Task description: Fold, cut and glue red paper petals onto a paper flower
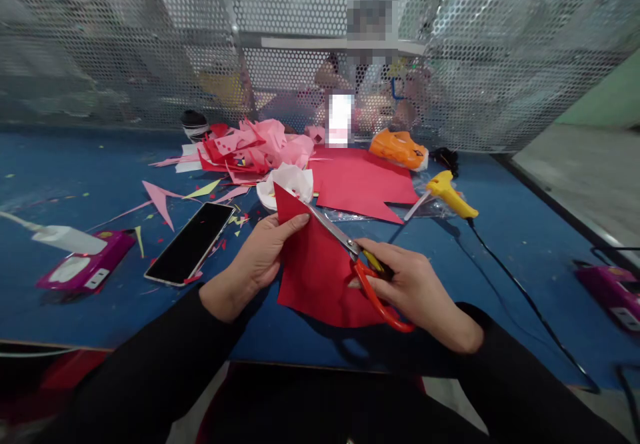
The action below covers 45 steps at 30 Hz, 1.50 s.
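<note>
Between finger and thumb, my left hand (pixel 261 247) grips a sheet of red paper (pixel 316 281) along its left side, with a pointed corner standing up above the thumb. My right hand (pixel 413 284) is wrapped round the orange handle of a pair of scissors (pixel 334 229); a yellow piece shows beside the handle under my fingers. The scissor blades lie along the paper's upper edge, their tips close to my left thumb. Part of the paper's right side is hidden behind my right hand and the handle. Just beyond the paper sits a white paper bowl shape (pixel 295 181).
Pink and red scraps (pixel 260 147) are heaped at the back. More red paper (pixel 360 181) lies beside an orange packet (pixel 399 149). A yellow glue gun (pixel 449 192) trails a black cord at right. A phone (pixel 193 244) and purple power strip (pixel 90 264) lie left. Behind perforated metal sits a person.
</note>
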{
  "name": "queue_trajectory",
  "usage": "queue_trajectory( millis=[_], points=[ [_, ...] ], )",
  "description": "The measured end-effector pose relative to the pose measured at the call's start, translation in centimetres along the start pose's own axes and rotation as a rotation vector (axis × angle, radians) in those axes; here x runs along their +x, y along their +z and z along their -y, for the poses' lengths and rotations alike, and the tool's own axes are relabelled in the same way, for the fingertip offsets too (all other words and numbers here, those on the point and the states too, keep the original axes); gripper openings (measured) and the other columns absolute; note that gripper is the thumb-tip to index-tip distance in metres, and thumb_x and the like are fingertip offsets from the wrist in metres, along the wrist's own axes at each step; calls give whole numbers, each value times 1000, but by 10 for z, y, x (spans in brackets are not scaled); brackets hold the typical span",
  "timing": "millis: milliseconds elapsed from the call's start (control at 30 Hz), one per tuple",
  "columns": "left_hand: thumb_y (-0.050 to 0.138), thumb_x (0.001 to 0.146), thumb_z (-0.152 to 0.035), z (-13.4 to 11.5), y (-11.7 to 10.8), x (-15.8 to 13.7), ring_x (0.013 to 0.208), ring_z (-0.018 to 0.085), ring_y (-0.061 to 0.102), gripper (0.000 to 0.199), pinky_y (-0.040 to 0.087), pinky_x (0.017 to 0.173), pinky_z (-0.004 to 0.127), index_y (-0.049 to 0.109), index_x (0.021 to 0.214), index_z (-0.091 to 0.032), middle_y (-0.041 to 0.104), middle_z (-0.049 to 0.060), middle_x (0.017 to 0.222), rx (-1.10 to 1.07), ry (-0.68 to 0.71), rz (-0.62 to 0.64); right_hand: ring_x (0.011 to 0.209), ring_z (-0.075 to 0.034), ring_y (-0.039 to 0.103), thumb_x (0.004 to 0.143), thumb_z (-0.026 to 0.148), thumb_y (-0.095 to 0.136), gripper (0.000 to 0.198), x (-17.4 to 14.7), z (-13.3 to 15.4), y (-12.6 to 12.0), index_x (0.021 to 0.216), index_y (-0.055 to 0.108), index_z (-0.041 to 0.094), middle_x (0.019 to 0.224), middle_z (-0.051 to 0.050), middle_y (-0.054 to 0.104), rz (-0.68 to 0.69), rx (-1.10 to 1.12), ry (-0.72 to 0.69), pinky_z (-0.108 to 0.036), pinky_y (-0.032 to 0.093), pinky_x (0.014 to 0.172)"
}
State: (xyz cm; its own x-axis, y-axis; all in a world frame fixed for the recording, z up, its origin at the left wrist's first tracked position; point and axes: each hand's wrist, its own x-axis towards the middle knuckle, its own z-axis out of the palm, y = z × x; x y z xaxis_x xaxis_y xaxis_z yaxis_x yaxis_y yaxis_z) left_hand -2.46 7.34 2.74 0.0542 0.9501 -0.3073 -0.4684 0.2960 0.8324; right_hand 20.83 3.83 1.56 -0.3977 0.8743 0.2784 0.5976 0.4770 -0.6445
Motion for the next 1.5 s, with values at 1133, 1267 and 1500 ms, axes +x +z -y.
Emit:
queue_trajectory(
  millis=[1133, 1267, 1500],
  points=[
    [63, 84, -12, -13, -4, 5, 62, 16, 69, 11, 58, 69, 28, 72, 78, -12, 76, 9, 73, -13, -195, 96, 140, -31, 46, 93, 17, 58, 62, 77, -6, 1, 152, 39, 17, 151, -17, 50, -130, -624, -386, -50, 44, 111],
    [67, 81, -14, -7, -2, 4, 66, 19, 71, 7, 58, 72, 33, 73, 80, -12, 77, 11, 78, 92, -240, 165, 149, -22, 36, 98, 7, 46, 57, 27, 2, 1, 151, 41, 27, 153, -9, 51, 24, -595, -741, -47, 40, 117],
    [78, 71, -21, 14, 1, 6, 59, 21, 66, 10, 52, 64, 33, 73, 68, -13, 74, 11, 70, 432, -166, 170, 127, -20, 62, 97, 10, 47, 40, -14, 5, 15, 132, 63, 20, 132, -9, 70, 218, -268, -680, -43, 50, 106]
  ],
)
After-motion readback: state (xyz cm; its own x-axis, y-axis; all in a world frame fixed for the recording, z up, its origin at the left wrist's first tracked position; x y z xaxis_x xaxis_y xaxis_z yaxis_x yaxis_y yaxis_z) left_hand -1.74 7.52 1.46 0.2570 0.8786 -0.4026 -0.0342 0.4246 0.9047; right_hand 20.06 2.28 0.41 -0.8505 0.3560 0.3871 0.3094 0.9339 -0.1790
